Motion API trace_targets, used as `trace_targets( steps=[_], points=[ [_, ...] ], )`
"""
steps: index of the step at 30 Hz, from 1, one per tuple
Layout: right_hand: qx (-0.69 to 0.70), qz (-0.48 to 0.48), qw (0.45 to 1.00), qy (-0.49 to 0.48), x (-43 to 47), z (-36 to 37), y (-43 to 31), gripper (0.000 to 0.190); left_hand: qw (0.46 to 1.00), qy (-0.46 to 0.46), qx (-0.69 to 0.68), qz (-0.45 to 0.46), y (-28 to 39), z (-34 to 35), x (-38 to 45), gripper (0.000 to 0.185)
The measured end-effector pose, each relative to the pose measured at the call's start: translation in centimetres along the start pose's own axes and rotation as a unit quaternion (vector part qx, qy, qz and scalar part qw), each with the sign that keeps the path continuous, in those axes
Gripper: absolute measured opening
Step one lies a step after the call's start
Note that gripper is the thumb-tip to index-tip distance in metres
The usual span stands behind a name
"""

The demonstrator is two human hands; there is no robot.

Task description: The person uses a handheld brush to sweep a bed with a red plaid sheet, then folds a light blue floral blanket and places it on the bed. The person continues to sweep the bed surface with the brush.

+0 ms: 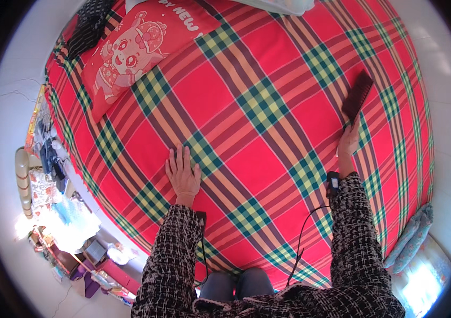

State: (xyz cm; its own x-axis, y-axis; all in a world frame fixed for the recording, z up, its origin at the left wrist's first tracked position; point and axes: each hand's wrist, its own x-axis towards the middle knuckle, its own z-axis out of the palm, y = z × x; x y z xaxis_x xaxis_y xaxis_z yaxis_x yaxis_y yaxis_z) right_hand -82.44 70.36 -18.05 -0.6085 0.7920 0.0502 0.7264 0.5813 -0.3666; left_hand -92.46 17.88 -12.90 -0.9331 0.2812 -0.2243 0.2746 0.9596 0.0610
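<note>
A red plaid bedspread (213,89) with green, yellow and brown checks stretches before me over a bed. My left hand (183,171) rests palm down on it, fingers a little spread, holding nothing. Farther off on the right, my right hand (348,139) grips the handle of a dark brown bed brush (357,94). The brush head points away from me, its bristle edge facing right. It lies at or just above the cloth; contact cannot be told from here. Most of the handle is hidden in my fingers.
A red cushion (138,51) with a cartoon figure and writing lies at the upper left, beside dark patterned cloth (88,28). A small black device (332,184) sits at my right wrist, its black cable (301,238) trailing over the bedspread. Blue patterned fabric (410,238) lies at the lower right edge.
</note>
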Motion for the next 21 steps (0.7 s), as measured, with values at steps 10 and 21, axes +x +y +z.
trace_targets(
  steps=[10,21],
  points=[
    [0.223,-0.237,0.899,-0.293,-10.2,6.9,-33.3,0.051,0.999,0.023,-0.021,0.013,-0.4,0.8,-0.1,0.060],
    [0.001,-0.129,0.990,-0.061,-24.6,1.1,-21.7,0.060,1.000,-0.019,-0.009,0.016,0.3,0.2,0.4,0.058]
  ],
)
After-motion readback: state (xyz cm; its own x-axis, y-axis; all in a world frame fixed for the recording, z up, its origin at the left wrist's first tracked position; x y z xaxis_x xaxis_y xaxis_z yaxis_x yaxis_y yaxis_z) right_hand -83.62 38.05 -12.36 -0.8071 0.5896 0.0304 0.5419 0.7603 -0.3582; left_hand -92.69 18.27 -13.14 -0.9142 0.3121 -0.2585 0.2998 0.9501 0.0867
